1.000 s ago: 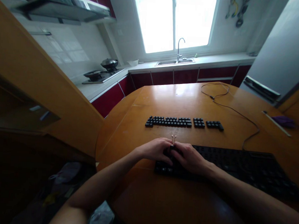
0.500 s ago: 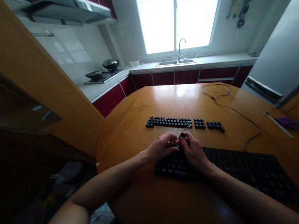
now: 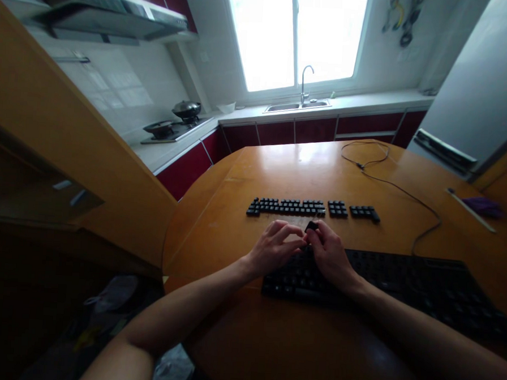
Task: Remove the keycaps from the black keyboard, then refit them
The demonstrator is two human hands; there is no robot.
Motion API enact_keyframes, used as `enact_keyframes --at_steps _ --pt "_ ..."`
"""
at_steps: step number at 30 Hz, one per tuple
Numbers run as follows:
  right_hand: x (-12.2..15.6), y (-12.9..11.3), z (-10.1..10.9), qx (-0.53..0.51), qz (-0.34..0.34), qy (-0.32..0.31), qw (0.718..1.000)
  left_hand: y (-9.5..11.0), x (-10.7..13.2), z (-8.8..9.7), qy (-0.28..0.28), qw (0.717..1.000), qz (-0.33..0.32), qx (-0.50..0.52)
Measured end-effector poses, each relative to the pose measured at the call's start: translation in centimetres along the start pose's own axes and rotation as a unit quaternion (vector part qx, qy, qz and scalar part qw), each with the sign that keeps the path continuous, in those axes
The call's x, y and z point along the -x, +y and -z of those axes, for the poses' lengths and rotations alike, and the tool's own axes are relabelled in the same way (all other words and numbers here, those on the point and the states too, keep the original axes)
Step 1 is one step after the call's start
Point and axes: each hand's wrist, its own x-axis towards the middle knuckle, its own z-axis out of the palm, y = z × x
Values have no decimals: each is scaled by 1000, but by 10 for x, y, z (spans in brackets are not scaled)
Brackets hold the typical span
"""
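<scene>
Above the left part of the keyboard, the right hand pinched a small black clip, while the left hand met its fingertips with fingers curled; whether it gripped anything could not be told. Loose black keycaps stood lined up in three groups on the table beyond the keyboard, seemingly the finished part. Dark keys sat along the keyboard's near-left edge, so the work looked only partly done, though shadow hid the exact count.
</scene>
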Motion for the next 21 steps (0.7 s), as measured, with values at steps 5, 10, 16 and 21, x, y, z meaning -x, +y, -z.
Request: enact_keyframes --at_steps 5,10,16,21 --pt "0 -4 2 13 -9 9 1000 2 -2 -10 85 988 59 113" --pt "-2 -3 1 24 -31 5 999 -25 -7 1 102 983 125 85" --pt "-1 -3 1 24 -22 -3 999 -104 19 7 56 967 241 -61" --pt "0 -4 2 24 -22 -1 999 -124 37 2 49 958 266 -95"
